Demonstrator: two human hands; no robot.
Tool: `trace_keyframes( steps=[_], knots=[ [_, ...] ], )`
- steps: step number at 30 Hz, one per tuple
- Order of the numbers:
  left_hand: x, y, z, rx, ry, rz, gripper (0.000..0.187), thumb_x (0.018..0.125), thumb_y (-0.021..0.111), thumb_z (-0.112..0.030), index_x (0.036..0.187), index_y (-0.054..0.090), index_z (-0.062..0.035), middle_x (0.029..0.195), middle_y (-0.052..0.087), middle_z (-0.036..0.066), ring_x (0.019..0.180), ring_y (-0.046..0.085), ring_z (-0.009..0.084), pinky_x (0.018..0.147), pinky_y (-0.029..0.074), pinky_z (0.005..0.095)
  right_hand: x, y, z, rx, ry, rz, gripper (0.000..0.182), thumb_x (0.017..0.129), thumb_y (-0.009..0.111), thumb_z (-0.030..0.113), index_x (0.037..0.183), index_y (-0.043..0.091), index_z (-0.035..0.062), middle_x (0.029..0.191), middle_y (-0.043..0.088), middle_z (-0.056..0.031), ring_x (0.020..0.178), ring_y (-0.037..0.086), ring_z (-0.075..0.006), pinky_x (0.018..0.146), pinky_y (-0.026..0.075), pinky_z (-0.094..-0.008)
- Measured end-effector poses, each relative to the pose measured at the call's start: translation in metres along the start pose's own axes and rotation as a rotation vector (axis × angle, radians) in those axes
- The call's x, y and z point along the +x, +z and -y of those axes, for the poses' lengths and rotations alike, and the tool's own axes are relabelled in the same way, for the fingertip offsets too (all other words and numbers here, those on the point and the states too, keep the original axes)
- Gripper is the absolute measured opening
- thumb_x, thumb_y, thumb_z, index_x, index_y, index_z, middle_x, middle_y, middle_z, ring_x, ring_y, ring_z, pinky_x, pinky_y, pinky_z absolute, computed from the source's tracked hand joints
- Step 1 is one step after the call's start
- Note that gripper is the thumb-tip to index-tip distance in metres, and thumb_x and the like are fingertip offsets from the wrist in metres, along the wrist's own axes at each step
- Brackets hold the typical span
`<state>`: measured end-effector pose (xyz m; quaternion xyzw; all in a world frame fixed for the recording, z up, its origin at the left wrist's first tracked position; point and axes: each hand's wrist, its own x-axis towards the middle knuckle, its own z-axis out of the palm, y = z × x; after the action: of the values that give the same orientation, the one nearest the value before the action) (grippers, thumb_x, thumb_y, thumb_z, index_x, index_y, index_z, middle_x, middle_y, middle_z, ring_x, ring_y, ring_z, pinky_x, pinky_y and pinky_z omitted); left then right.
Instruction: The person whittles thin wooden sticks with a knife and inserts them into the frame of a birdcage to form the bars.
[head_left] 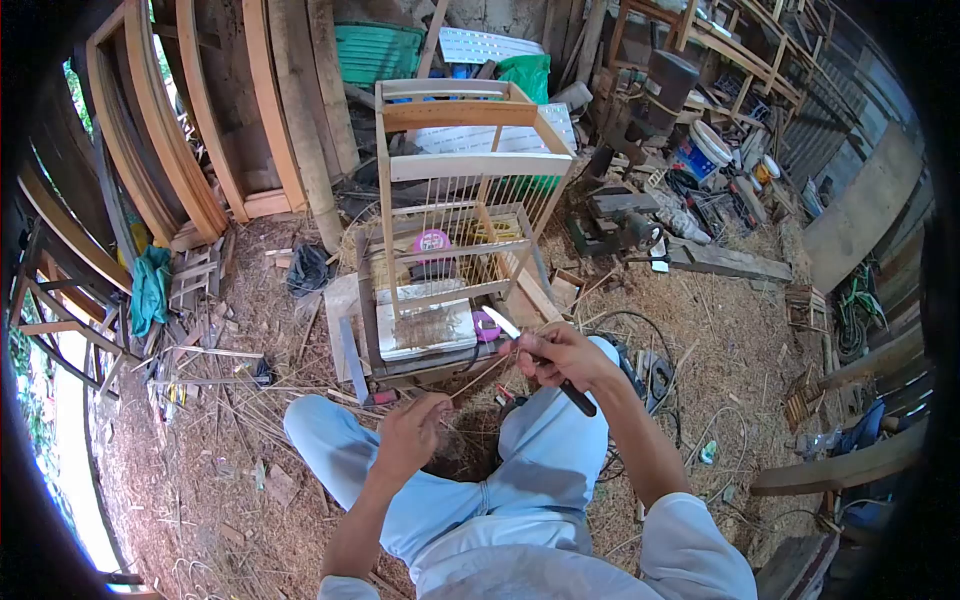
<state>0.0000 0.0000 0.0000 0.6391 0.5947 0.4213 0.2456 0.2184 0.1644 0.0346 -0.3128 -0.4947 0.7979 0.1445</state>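
My right hand point(560, 358) was closed around the dark handle of a knife point(545, 362), its pale blade pointing up and to the left past my knuckles and the handle's end sticking out below my wrist. My left hand point(410, 432) sat lower and to the left, over my knee, with thumb and fingers pinched together on the end of a thin bamboo stick point(470, 382); the stick ran up and to the right from that pinch toward the blade, though I could not tell whether the two touched. Both hands hovered above my lap in light blue trousers point(540, 460). Just beyond my hands stood a low wooden stool point(420, 340) with an unfinished birdcage point(465, 200) resting on it, a frame of pale wooden bars with a row of thin slats across its middle. A pink roll of tape point(432, 241) lay inside the cage, and another pink roll point(486, 326) lay on the stool just left of the blade. Farther right of my right hand, a black cable point(640, 330) curled over the straw-covered ground. Far to the left of my left hand, a teal cloth point(150, 288) hung by stacked wooden frames point(160, 140).
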Motion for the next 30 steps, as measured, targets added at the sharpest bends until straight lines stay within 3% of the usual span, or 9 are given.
trace_keyframes(
  steps=[13, 15, 17, 20, 21, 22, 25, 27, 30],
  knots=[
    [-0.021, -0.019, 0.035, 0.034, -0.003, -0.103, 0.014, 0.083, 0.056, 0.006, 0.094, 0.061, -0.0017, 0.082, 0.066, 0.013, 0.076, 0.066, 0.0308, 0.065, 0.051, 0.0346, -0.032, -0.077, 0.039, -0.01, -0.166, -0.305, 0.029, 0.098, 0.046, 0.022, 0.101, 0.061, -0.0016, 0.057, 0.045, 0.0047, 0.043, 0.029, -0.0019, 0.037, 0.02, -0.0192],
    [-0.021, -0.028, 0.039, 0.035, -0.032, -0.114, 0.013, 0.084, 0.056, 0.005, 0.094, 0.062, -0.0015, 0.08, 0.066, 0.013, 0.075, 0.066, 0.0304, 0.065, 0.051, 0.0341, -0.04, -0.095, 0.046, 0.015, -0.362, -0.606, 0.03, 0.097, 0.047, 0.024, 0.103, 0.061, -0.0023, 0.059, 0.046, 0.0051, 0.043, 0.031, -0.0011, 0.038, 0.021, -0.018],
    [-0.019, -0.046, 0.035, 0.106, -0.286, -0.082, 0.011, 0.086, 0.057, 0.002, 0.095, 0.062, -0.0018, 0.079, 0.066, 0.013, 0.076, 0.067, 0.0298, 0.065, 0.05, 0.0337, -0.053, -0.094, 0.054, -0.016, -0.323, -0.57, 0.026, 0.096, 0.049, 0.022, 0.101, 0.062, -0.0008, 0.063, 0.05, 0.0037, 0.047, 0.036, -0.0023, 0.041, 0.024, -0.0179],
    [-0.001, -0.022, 0.024, 0.11, -0.203, -0.047, 0.009, 0.087, 0.057, -0.004, 0.095, 0.062, -0.0017, 0.078, 0.066, 0.013, 0.073, 0.066, 0.0292, 0.063, 0.049, 0.0345, -0.04, -0.066, 0.017, -0.39, -0.238, -0.342, 0.023, 0.094, 0.055, 0.022, 0.102, 0.062, 0.0022, 0.072, 0.058, 0.0016, 0.055, 0.049, -0.0069, 0.047, 0.035, -0.0195],
    [0.008, -0.009, 0.017, 0.105, -0.195, -0.044, 0.009, 0.087, 0.057, -0.004, 0.095, 0.062, -0.0017, 0.078, 0.066, 0.013, 0.073, 0.066, 0.0292, 0.063, 0.049, 0.0345, -0.029, -0.04, -0.003, -0.428, -0.166, -0.285, 0.03, 0.092, 0.057, 0.026, 0.112, 0.058, 0.004, 0.077, 0.059, 0.0009, 0.058, 0.052, -0.01, 0.05, 0.04, -0.0221],
    [0.016, 0.004, 0.009, 0.034, -0.144, -0.048, 0.009, 0.088, 0.057, -0.006, 0.094, 0.062, -0.0017, 0.078, 0.066, 0.014, 0.072, 0.066, 0.0298, 0.063, 0.049, 0.0353, -0.014, -0.016, -0.019, -0.403, -0.018, -0.2, 0.035, 0.093, 0.056, 0.026, 0.123, 0.053, 0.008, 0.075, 0.057, 0.0013, 0.056, 0.048, -0.0078, 0.049, 0.039, -0.0216],
    [0.027, 0.03, -0.002, 0.003, -0.039, -0.094, 0.01, 0.089, 0.057, -0.009, 0.094, 0.062, -0.0016, 0.074, 0.064, 0.014, 0.066, 0.063, 0.0271, 0.061, 0.047, 0.0345, 0.018, 0.039, -0.045, -0.048, -0.054, 0.161, 0.037, 0.098, 0.047, 0.019, 0.133, 0.046, 0.0076, 0.069, 0.054, 0.0016, 0.05, 0.039, -0.0043, 0.043, 0.032, -0.02],
    [0.025, 0.027, -0.005, 0.058, 0.008, -0.139, 0.01, 0.089, 0.057, -0.01, 0.093, 0.062, -0.0015, 0.07, 0.063, 0.013, 0.061, 0.06, 0.0238, 0.06, 0.045, 0.0331, 0.018, 0.03, -0.038, -0.042, -0.063, 0.113, 0.033, 0.098, 0.047, 0.02, 0.128, 0.051, 0.0052, 0.067, 0.052, 0.0016, 0.048, 0.037, -0.0044, 0.042, 0.03, -0.0201],
    [0.015, 0.008, -0.005, 0.0, -0.092, -0.037, 0.009, 0.09, 0.055, -0.008, 0.096, 0.061, -0.0035, 0.077, 0.064, 0.015, 0.069, 0.063, 0.0333, 0.062, 0.048, 0.0364, 0.017, 0.006, -0.023, 0.044, -0.11, 0.011, 0.029, 0.099, 0.045, 0.022, 0.11, 0.062, 0.0002, 0.063, 0.049, 0.0024, 0.046, 0.036, -0.0044, 0.04, 0.027, -0.0201]
  ],
)
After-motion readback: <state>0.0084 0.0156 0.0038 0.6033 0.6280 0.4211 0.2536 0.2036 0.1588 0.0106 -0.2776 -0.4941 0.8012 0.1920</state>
